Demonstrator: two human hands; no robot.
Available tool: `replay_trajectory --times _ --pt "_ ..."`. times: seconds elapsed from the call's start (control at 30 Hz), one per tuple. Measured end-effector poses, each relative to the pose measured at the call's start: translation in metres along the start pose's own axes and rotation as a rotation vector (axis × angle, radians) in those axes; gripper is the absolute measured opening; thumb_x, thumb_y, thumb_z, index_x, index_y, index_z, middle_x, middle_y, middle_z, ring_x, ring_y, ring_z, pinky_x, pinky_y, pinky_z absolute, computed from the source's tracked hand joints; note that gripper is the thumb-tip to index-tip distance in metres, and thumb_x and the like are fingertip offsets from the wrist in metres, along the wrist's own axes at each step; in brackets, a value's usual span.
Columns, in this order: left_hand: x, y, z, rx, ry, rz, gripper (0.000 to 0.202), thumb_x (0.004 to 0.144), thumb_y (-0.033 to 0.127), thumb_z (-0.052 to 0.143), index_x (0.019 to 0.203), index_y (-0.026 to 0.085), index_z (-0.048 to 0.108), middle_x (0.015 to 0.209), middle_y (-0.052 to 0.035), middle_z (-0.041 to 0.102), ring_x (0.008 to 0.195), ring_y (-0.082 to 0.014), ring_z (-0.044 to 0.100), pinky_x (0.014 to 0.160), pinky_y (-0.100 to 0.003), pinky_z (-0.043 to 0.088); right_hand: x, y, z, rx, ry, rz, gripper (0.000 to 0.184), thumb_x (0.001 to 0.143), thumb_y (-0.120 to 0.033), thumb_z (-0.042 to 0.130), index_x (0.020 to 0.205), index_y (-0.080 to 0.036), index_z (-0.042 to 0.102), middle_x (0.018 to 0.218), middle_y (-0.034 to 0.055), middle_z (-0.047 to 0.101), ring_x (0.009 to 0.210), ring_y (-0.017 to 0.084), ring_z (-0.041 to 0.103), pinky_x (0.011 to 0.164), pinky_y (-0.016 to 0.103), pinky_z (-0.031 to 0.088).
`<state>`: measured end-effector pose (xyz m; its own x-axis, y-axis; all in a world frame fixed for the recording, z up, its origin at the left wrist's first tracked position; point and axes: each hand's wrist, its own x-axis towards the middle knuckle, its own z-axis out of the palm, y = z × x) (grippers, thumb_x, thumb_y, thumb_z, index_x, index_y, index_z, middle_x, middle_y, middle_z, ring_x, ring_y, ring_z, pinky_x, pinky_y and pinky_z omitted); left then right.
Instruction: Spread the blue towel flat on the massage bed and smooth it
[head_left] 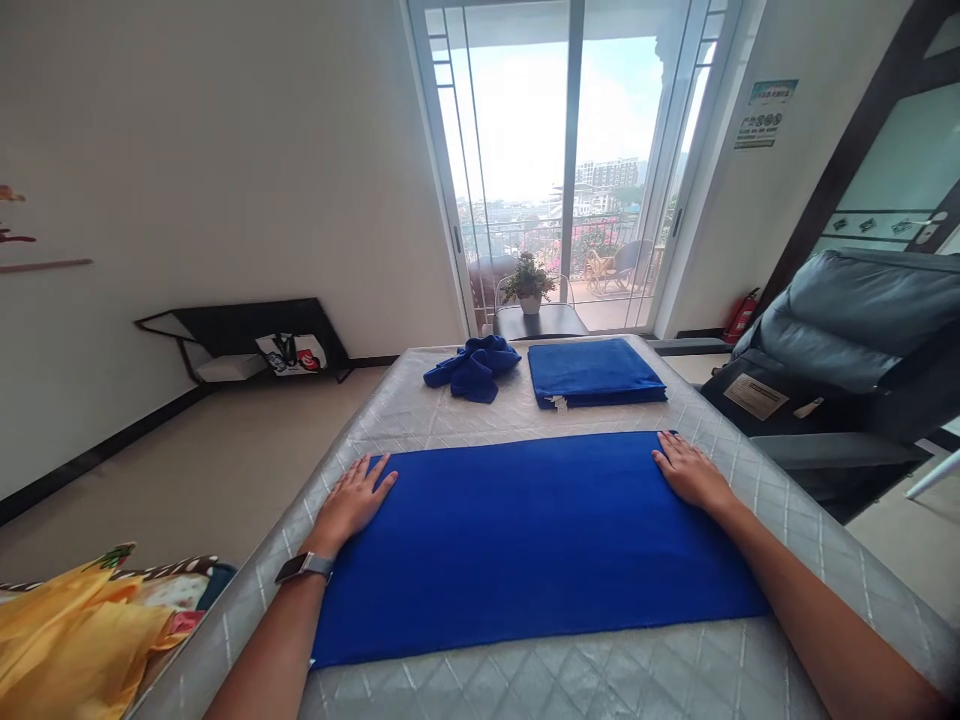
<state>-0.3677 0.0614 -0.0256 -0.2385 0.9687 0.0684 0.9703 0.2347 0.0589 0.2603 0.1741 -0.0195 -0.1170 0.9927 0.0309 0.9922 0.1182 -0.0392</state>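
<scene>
Quilted mattress [555, 685] is overlain by flat blue cloth [536, 545]. Beyond this cloth, folded blue stack [596, 370] and crumpled blue cloth [474, 370] are placed, presumably out of the way. Its far corners are covered by left hand [354, 500] and right hand [694, 473], fingers extended, nothing gripped, apparently for flatness.

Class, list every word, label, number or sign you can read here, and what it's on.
Nothing reads clearly.
Upper wall sign: too blurred.
Lower wall sign: circular symbols; characters too blurred.
Tan label on the armchair: too small.
White tag on the folded blue stack: too small.
White bag: print unreadable.
Flat blue cloth: none visible.
</scene>
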Motion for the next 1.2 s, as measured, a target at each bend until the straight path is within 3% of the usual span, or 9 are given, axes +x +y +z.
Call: replay_trajectory --times 0.33,0.47,0.57,0.63,0.73,0.8,0.87,1.03,1.2 --pt "-0.011 0.016 -0.016 0.041 -0.007 -0.029 0.067 0.1 0.059 0.021 0.157 0.025 0.027 0.164 -0.0128 0.027 0.15 -0.0306 0.026 0.119 -0.051 0.025 -0.009 -0.009 -0.011 -0.058 0.072 0.029 0.063 0.101 -0.039 0.021 0.154 -0.009 0.036 0.16 0.0126 0.035 0.149 0.026 0.028 0.121 0.047 0.022" --pt "-0.015 0.036 -0.036 0.078 0.048 0.007 0.062 0.1 0.048 0.03 0.15 0.013 0.042 0.158 -0.02 0.037 0.147 -0.0369 0.031 0.119 -0.056 0.022 -0.017 -0.042 -0.028 -0.094 0.173 -0.064 0.058 0.099 -0.028 0.025 0.148 -0.005 0.046 0.154 0.017 0.044 0.146 0.028 0.033 0.122 0.047 0.017" --pt "-0.012 0.084 -0.045 -0.002 0.155 0.159 0.058 0.101 0.038 0.026 0.141 0.004 0.051 0.151 -0.0246 0.046 0.143 -0.0376 0.039 0.118 -0.056 0.028 -0.023 -0.104 -0.042 0.002 0.181 -0.221 0.059 0.1 -0.028 0.024 0.148 -0.003 0.045 0.154 0.0165 0.044 0.145 0.026 0.036 0.122 0.042 0.018" --pt "-0.007 0.132 -0.042 -0.049 0.147 0.303 0.056 0.103 0.038 0.023 0.142 0.01 0.051 0.15 -0.0179 0.05 0.141 -0.0289 0.045 0.117 -0.047 0.035 -0.025 -0.155 -0.046 0.113 0.137 -0.348 0.059 0.101 -0.033 0.024 0.151 -0.006 0.042 0.155 0.0141 0.043 0.145 0.024 0.035 0.122 0.04 0.021" --pt "-0.004 0.204 -0.026 -0.097 0.129 0.484 0.054 0.105 0.042 0.023 0.146 0.017 0.047 0.151 -0.0103 0.05 0.143 -0.0203 0.042 0.119 -0.036 0.033 -0.027 -0.219 -0.04 0.219 0.077 -0.457 0.058 0.102 -0.034 0.024 0.152 -0.01 0.041 0.157 0.0115 0.04 0.147 0.022 0.031 0.121 0.038 0.02" --pt "-0.005 0.237 -0.012 -0.116 0.124 0.529 0.055 0.105 0.039 0.02 0.147 0.014 0.046 0.152 -0.0134 0.049 0.143 -0.0217 0.041 0.12 -0.039 0.032 -0.027 -0.243 -0.031 0.235 0.044 -0.468 0.058 0.1 -0.03 0.027 0.153 -0.009 0.039 0.158 0.0121 0.037 0.149 0.022 0.028 0.121 0.037 0.019" --pt "-0.008 0.252 -0.001 -0.127 0.122 0.535 0.056 0.105 0.037 0.018 0.148 0.011 0.043 0.153 -0.0162 0.046 0.145 -0.0245 0.038 0.121 -0.044 0.03 -0.026 -0.251 -0.021 0.238 0.026 -0.454 0.06 0.099 -0.028 0.029 0.154 -0.008 0.037 0.16 0.0125 0.033 0.15 0.022 0.026 0.122 0.038 0.016" --pt "-0.009 0.235 0.006 -0.141 0.094 0.489 0.058 0.104 0.046 0.022 0.153 0.019 0.036 0.158 -0.0123 0.039 0.148 -0.0259 0.032 0.122 -0.049 0.026 -0.021 -0.235 -0.011 0.251 0.01 -0.408 0.061 0.102 -0.039 0.023 0.157 -0.014 0.033 0.162 0.0078 0.029 0.151 0.022 0.021 0.123 0.041 0.012" --pt "-0.006 0.178 -0.003 -0.114 0.043 0.368 0.06 0.103 0.052 0.022 0.155 0.024 0.034 0.161 -0.0096 0.034 0.15 -0.0272 0.028 0.123 -0.052 0.022 -0.009 -0.174 -0.012 0.169 -0.03 -0.296 0.063 0.103 -0.046 0.02 0.159 -0.018 0.028 0.164 0.0039 0.024 0.152 0.02 0.017 0.123 0.041 0.011"
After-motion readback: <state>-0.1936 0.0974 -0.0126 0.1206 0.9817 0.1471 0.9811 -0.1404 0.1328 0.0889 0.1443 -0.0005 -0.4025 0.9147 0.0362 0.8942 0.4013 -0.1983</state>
